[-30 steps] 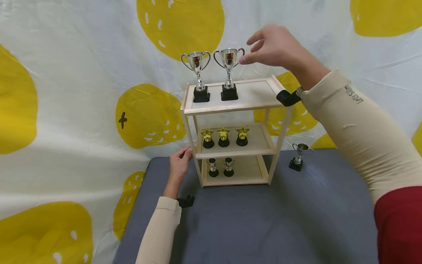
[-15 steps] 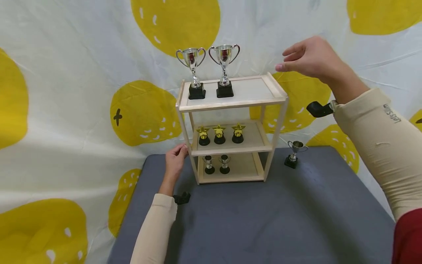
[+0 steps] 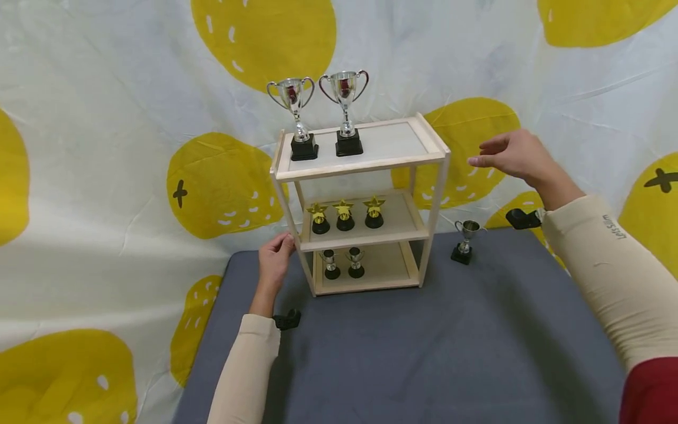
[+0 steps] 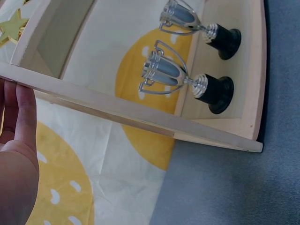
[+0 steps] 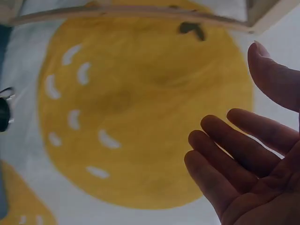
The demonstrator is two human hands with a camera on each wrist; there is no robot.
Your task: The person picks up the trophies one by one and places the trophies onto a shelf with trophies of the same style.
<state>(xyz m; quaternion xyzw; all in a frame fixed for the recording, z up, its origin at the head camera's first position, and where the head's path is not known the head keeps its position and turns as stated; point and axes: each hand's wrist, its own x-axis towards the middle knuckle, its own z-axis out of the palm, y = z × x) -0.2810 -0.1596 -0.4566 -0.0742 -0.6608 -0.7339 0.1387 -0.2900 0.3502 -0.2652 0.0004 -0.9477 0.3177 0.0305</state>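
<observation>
A small three-tier wooden shelf [image 3: 365,166] stands on the grey table. My left hand [image 3: 273,263] holds its left post [image 4: 98,97] at about middle-tier height, fingertips right at the wood. My right hand [image 3: 516,154] is in the air to the right of the shelf, holding nothing; the right wrist view shows its fingers [image 5: 234,157] spread and relaxed. Below it, a silver two-handled trophy cup [image 3: 464,250] with a black base stands on the table. Two larger silver cups, a left one [image 3: 303,147] and a right one [image 3: 348,143], stand on the top tier.
Three gold star trophies [image 3: 345,219] line the middle tier. Two small silver cups [image 3: 355,265] stand on the bottom tier, toward its left. Behind the grey table [image 3: 402,347] hangs a white cloth [image 3: 132,194] with large yellow fruit prints.
My right hand has moved away from the right cup on the top tier, going right and then down toward the cup on the table. My left hand stays at the post.
</observation>
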